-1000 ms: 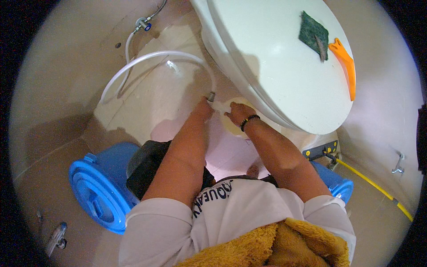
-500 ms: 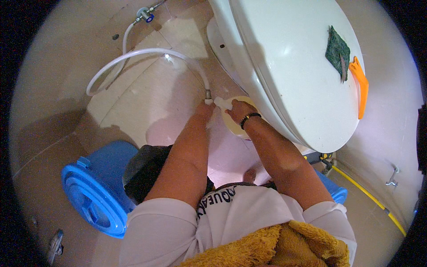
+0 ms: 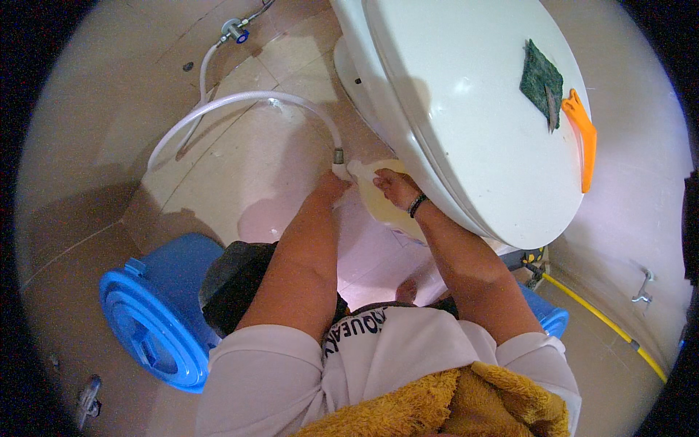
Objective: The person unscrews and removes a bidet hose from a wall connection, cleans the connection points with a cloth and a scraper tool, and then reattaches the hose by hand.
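Observation:
My left hand (image 3: 333, 186) is closed round a white bidet sprayer (image 3: 341, 172), just below the metal fitting (image 3: 338, 156) of its hose. The sprayer's pale head tilts to the right, over or beside a cream-coloured container (image 3: 389, 213). My right hand (image 3: 397, 189), with a dark beaded bracelet (image 3: 416, 205) at the wrist, hovers above that container beside the toilet. Its fingers are apart and nothing shows between them. A white hose (image 3: 233, 97) arcs from the sprayer to a wall valve (image 3: 235, 32) with a blue knob.
A white toilet with closed lid (image 3: 480, 138) stands at right, carrying a green scouring pad (image 3: 541, 80) and an orange-handled tool (image 3: 582, 142). A blue lidded bucket (image 3: 156, 320) is at left. Along the right runs a yellow hose (image 3: 593, 313). A yellow towel (image 3: 437, 408) hangs on me.
My right hand has come away from the sprayer's head and moved slightly right and down. My left hand still holds the sprayer. More of the cream container shows, and the hose loop has shifted.

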`<action>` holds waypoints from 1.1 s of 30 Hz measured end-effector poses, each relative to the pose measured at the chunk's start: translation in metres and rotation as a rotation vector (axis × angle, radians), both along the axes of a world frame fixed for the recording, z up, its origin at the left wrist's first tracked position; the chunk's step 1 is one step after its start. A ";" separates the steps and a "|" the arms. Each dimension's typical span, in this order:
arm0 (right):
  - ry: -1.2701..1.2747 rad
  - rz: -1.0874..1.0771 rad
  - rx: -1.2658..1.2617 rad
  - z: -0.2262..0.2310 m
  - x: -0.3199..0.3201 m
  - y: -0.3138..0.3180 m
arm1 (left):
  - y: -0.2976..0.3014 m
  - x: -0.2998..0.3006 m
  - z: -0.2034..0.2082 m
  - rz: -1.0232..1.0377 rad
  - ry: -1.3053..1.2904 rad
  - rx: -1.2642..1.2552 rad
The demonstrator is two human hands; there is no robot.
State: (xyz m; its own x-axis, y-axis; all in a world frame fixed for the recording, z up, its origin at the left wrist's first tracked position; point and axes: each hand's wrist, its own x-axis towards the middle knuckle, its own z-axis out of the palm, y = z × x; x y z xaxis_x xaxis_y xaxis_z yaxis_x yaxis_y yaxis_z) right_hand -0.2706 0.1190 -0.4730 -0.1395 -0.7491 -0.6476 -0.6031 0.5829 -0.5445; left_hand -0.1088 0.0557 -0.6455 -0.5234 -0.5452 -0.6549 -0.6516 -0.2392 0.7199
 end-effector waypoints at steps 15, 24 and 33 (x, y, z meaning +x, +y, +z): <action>0.054 0.179 -0.098 -0.029 0.019 0.001 | 0.002 0.020 -0.017 -0.367 -0.411 -0.227; 0.130 0.345 0.009 -0.007 0.028 -0.014 | 0.006 0.047 -0.089 -0.413 -0.209 -0.363; 0.169 0.302 0.062 -0.016 0.017 -0.012 | 0.008 -0.007 -0.021 -0.307 -0.457 -0.164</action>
